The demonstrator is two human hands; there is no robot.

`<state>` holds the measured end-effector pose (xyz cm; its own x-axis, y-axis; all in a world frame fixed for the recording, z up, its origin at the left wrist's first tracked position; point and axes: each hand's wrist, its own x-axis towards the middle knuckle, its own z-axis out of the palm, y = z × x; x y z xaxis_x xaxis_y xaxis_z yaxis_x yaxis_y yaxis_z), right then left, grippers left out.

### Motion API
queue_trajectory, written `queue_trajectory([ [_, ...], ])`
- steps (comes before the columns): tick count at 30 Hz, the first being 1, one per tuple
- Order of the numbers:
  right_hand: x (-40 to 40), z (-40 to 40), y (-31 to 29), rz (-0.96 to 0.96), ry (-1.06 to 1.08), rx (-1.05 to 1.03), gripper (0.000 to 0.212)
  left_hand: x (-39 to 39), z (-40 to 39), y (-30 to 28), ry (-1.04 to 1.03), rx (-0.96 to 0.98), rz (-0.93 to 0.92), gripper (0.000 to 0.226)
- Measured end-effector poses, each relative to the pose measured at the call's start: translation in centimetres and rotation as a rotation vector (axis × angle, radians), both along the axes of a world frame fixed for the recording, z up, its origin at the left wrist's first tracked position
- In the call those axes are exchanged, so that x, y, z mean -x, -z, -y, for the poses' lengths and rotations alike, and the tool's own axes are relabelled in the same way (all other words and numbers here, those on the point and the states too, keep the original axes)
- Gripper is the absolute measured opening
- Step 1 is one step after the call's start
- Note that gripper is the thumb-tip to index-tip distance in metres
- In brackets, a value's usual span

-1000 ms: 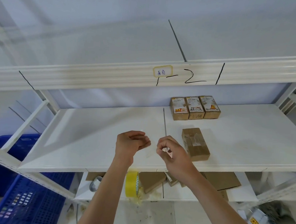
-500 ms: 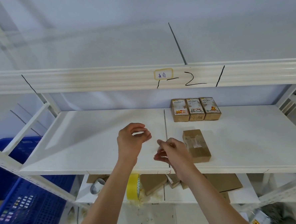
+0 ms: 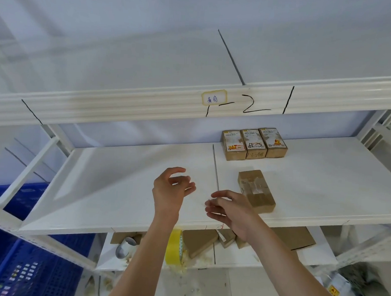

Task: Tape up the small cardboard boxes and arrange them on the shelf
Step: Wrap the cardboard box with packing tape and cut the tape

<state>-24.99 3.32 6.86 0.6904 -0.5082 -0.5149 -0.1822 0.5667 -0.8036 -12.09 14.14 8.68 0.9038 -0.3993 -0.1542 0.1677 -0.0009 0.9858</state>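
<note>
A small brown cardboard box point(image 3: 256, 192) with clear tape across its top lies on the white middle shelf point(image 3: 118, 189), just right of my right hand point(image 3: 229, 210). Three labelled small boxes point(image 3: 255, 143) stand side by side at the back of the same shelf. My left hand point(image 3: 171, 190) hovers over the shelf with fingers loosely curled and thumb apart, holding nothing I can see. The fingers of my right hand point left, relaxed and spread. A gap separates the two hands. Whether a sliver of clear tape clings to my fingertips is unclear.
A yellow tape roll point(image 3: 174, 247) and a second roll point(image 3: 125, 247) sit on the lower shelf with flat cardboard pieces point(image 3: 199, 242). A blue plastic crate point(image 3: 33, 273) stands low on the left. The upper shelf beam point(image 3: 146, 108) overhangs the work area.
Both hands were pinching close together over the shelf front. Their fingers have now opened and the hands have drifted slightly apart. The boxes have not moved.
</note>
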Motion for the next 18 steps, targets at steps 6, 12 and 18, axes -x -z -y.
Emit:
queue_trajectory([
  [6,0.1,-0.4,0.4,-0.026,-0.006,0.101,0.028,0.4,-0.2,1.3,-0.02,0.04,-0.136,0.026],
  [12,0.1,-0.9,0.6,-0.08,0.08,0.124,0.021,0.6,0.3,2.2,-0.043,0.059,-0.157,0.022],
  [18,-0.2,-0.6,1.1,-0.168,0.123,0.246,0.028,0.2,0.1,2.4,-0.125,0.149,-0.272,0.038],
])
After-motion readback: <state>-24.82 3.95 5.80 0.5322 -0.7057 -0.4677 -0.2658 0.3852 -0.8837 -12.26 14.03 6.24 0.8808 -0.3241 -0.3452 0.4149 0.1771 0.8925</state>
